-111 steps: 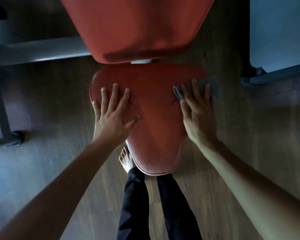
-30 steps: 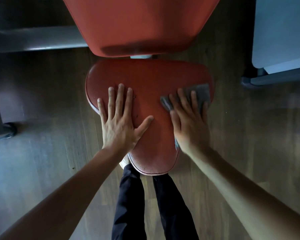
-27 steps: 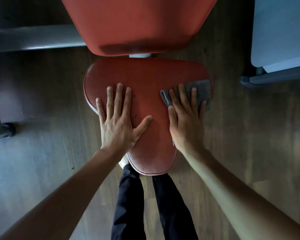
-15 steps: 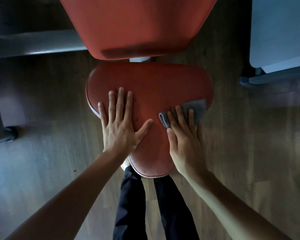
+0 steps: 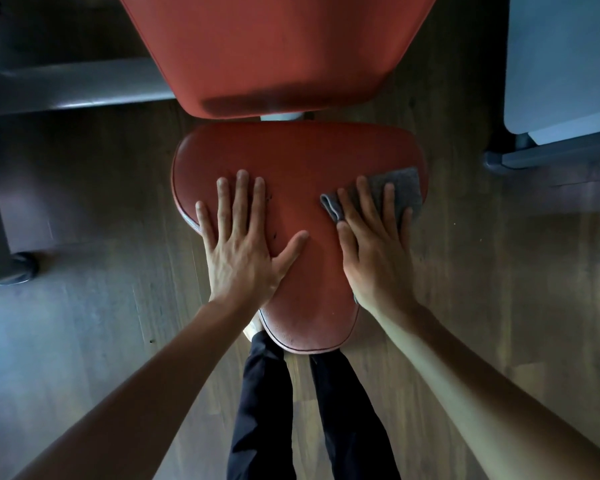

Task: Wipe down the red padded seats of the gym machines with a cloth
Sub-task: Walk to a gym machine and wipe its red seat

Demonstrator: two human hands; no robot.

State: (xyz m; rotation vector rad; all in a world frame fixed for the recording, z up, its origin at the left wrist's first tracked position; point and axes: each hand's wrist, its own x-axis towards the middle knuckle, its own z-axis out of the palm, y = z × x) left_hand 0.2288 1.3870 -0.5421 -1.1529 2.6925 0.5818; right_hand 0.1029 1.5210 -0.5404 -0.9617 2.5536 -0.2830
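far left: grey machine frame (image 5: 73, 84) and wood floor (image 5: 84, 306), well apart from the work

left hand (image 5: 246, 244) spread flat, palm down on the left half of the red seat (image 5: 302, 157), fingers fanned toward the backrest (image 5: 274, 46), thumb angled to the middle; holding nothing, likely just bracing. small dark specks (image 5: 274, 235) on the vinyl just beside the index finger

seat itself: wide at the back, tapering to a narrow nose near the dark trouser legs (image 5: 264, 410); padded, probably giving a little under pressure, skin smooth and likely a bit slick, piping along the rim. fixed to the machine, so nothing to lift, only to press against

right hand (image 5: 374, 247) also opened out flat, fingers slightly parted, pressing the grey cloth (image 5: 400, 185) down onto the right side of the seat. cloth soft, thin, limp, folded; lying under the fingers and palm, sticking out beyond the fingertips toward the seat's right edge, one folded corner showing beside the index finger. best driven by flat palm pressure rather than a pinch, judging from its slackness; could bunch or slip off the rounded edge if pressure eases

far right: pale machine panel (image 5: 561, 64), apart from the seat
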